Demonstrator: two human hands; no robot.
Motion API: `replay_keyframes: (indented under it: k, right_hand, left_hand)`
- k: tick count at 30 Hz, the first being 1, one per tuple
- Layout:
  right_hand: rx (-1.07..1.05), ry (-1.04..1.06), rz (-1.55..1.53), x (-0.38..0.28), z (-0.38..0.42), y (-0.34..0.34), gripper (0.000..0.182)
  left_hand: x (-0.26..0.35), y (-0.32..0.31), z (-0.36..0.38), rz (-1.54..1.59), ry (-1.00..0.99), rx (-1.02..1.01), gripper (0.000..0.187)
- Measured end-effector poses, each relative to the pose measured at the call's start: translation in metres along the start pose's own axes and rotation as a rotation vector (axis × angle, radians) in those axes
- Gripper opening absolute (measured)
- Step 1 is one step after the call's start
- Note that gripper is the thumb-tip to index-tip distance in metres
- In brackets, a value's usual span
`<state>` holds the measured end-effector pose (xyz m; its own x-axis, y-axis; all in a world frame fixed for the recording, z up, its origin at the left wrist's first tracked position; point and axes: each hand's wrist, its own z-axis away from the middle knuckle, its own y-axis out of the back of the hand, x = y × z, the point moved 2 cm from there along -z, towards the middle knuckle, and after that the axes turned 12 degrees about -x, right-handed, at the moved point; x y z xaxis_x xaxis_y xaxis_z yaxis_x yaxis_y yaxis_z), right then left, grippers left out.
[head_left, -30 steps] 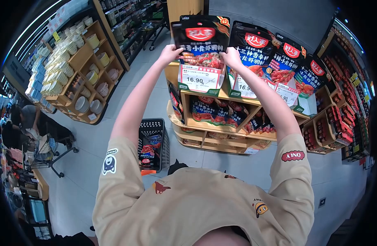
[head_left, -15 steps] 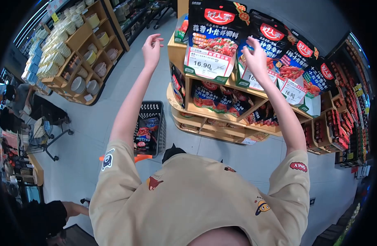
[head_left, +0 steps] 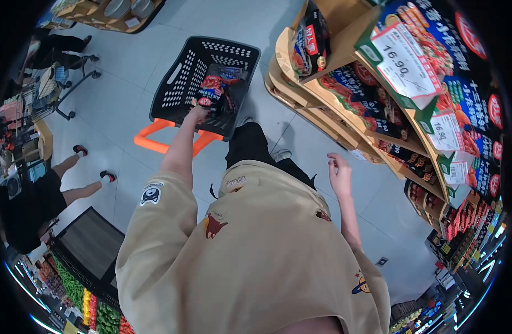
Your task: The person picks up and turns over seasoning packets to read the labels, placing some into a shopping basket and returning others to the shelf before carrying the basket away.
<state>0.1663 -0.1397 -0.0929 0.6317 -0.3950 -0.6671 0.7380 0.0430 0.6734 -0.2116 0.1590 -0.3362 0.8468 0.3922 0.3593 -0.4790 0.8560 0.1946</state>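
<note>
My left hand point(head_left: 197, 114) reaches over the near rim of a black shopping basket point(head_left: 175, 72) with an orange handle point(head_left: 150, 133). Inside lie several dark seasoning packets point(head_left: 210, 92) with red and blue prints. The hand is at the lower end of the top packet; its fingers are too small and partly hidden to show a grip. Low at my right side, my right hand point(head_left: 339, 175) hangs with loosely bent fingers apart, holding nothing. It is nearest the wooden display shelf point(head_left: 306, 106), not touching it.
Packets point(head_left: 417, 50) stand on the display at right, behind price cards point(head_left: 403, 61). At left are a person's legs point(head_left: 78, 178) and a shopping cart point(head_left: 61, 83). A dark panel-like stand point(head_left: 89, 245) sits by the vegetables point(head_left: 69, 278) at lower left.
The view has turned down and left toward the basket. My left hand has gone from beside the display to the basket; my right hand has come off the packets and dropped to my side.
</note>
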Motion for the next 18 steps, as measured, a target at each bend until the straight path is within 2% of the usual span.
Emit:
replay_keyframes:
  k: [1,5,6,7,9,10,13,14,18]
  right_hand:
    - [-0.068,-0.099,-0.014,0.021,0.004,-0.021,0.017]
    - [-0.332,-0.528,-0.108,0.096,0.059,-0.081,0.020]
    - [-0.396,-0.632,-0.136,0.109,0.072,-0.090,0.021]
    - [-0.403,-0.757,-0.264,0.114,0.086,-0.096,0.022]
    - [-0.371,-1.044,-0.527,0.115,0.115,-0.104,0.022]
    - [-0.340,-1.172,-0.568,0.102,0.120,-0.103,0.021]
    - [-0.273,-1.307,-0.581,0.088,0.145,-0.107,0.020]
    - [-0.257,-1.302,-0.599,0.080,0.151,-0.108,0.019]
    - [-0.279,-1.456,-0.543,0.053,0.173,-0.100,0.018]
  left_hand:
    - [0.008,-0.006,0.039,-0.086,0.045,0.022,0.029]
    - [-0.047,-0.003,-0.040,0.047,0.122,-0.033,0.034]
    - [-0.039,-0.004,-0.042,0.046,0.150,-0.003,0.030]
    - [-0.040,-0.004,-0.054,0.058,0.169,-0.028,0.030]
    - [-0.049,-0.008,-0.088,-0.119,0.100,0.008,0.035]
    - [-0.057,-0.013,-0.111,-0.082,0.144,-0.036,0.039]
    - [-0.045,-0.025,-0.139,-0.057,0.186,-0.041,0.039]
    - [-0.050,-0.036,-0.155,-0.085,0.130,0.081,0.036]
    - [-0.050,-0.059,-0.212,-0.174,0.203,-0.059,0.045]
